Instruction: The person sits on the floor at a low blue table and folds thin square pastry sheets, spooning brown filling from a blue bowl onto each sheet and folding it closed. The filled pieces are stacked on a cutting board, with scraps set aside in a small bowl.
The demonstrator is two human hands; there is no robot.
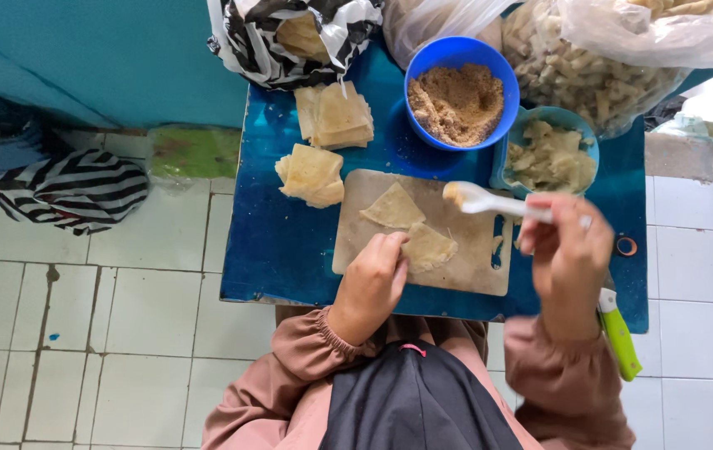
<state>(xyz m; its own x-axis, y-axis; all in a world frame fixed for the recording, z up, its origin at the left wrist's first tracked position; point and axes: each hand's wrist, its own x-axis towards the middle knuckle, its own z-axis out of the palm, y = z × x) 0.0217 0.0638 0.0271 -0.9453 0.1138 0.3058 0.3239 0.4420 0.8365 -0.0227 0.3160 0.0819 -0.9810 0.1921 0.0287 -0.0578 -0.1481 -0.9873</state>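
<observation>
My left hand [373, 279] presses its fingertips on a pale dough wrapper [428, 247] lying on a beige cutting board [473, 271]. A second triangular wrapper [393, 208] lies further back on the board. My right hand [569, 254] holds a white plastic spoon [482, 198] with a bit of filling at its tip, raised above the board's right side. Behind the spoon sits a light blue bowl of pale filling [550, 157]. A blue bowl of brown crumbs [458, 102] stands beside it.
Two stacks of wrappers [313, 173] [336, 115] lie on the small blue table [281, 242]. A striped bag [290, 37] and clear bags of snacks [598, 71] crowd the back. A green-handled tool [619, 333] lies at the table's right front. Another striped bag [73, 187] lies on the tiled floor.
</observation>
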